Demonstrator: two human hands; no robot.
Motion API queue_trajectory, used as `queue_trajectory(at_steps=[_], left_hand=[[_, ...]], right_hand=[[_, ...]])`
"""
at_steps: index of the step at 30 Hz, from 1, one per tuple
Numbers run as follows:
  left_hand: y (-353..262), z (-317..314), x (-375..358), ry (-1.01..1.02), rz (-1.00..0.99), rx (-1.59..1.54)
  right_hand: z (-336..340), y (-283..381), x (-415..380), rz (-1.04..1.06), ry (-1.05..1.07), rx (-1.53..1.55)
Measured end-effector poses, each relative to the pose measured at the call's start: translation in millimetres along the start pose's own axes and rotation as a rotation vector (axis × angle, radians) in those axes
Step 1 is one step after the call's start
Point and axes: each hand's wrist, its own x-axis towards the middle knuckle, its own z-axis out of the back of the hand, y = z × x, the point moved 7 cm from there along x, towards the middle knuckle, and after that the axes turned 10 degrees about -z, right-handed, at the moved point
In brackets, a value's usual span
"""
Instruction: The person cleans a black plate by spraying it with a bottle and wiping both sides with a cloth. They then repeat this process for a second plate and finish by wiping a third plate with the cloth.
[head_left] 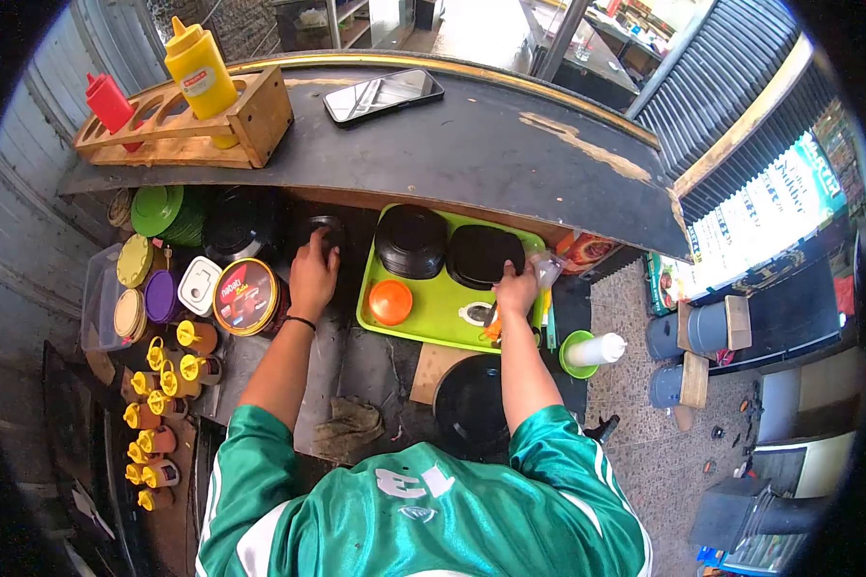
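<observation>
My left hand [315, 277] reaches to the back of the counter, fingers apart, at a dark round object [329, 229] in shadow. Its fingertips seem to touch that object. My right hand [517, 290] is at the right front corner of a stack of black square dishes [486, 255], its fingers bent against the edge. The dishes sit on a lime green tray [423, 332], beside a second black stack [411, 240] and an orange bowl [391, 302]. Clear plastic [548, 269] lies by my right fingers. A small orange item [493, 329] is partly hidden by my wrist.
A nabati tub [245, 298], white-lidded container [199, 286] and green plates [164, 212] stand left, above several yellow-capped bottles [168, 380]. A white bottle [601, 350] in a green cup stands right. The shelf above holds a phone [385, 96] and sauce rack [255, 125].
</observation>
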Motion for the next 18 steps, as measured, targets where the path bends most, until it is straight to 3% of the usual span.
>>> queue_trajectory(at_steps=[2, 3, 5, 6, 8, 10, 15, 18], left_hand=[[23, -25, 2, 0.005, -0.2, 0.101], [31, -29, 3, 0.006, -0.199, 0.099], [47, -52, 2, 0.243, -0.098, 0.243], [36, -47, 3, 0.246, -0.099, 0.239], [18, -41, -3, 0.536, 0.039, 0.428], [21, -45, -3, 0.576, 0.024, 0.484], [80, -97, -10, 0.656, 0.053, 0.597], [86, -103, -14, 0.554, -0.021, 0.682]], right_hand=[[6, 3, -6, 0.041, -0.109, -0.125], [15, 19, -22, 0.04, -0.13, -0.229], [29, 45, -47, 0.037, -0.154, -0.338], [30, 49, -54, -0.041, -0.1, -0.38], [29, 39, -53, -0.12, -0.049, -0.423], [22, 41, -52, -0.001, 0.006, -0.52], [32, 49, -64, 0.011, -0.011, -0.491], [40, 59, -72, 0.018, -0.021, -0.425]])
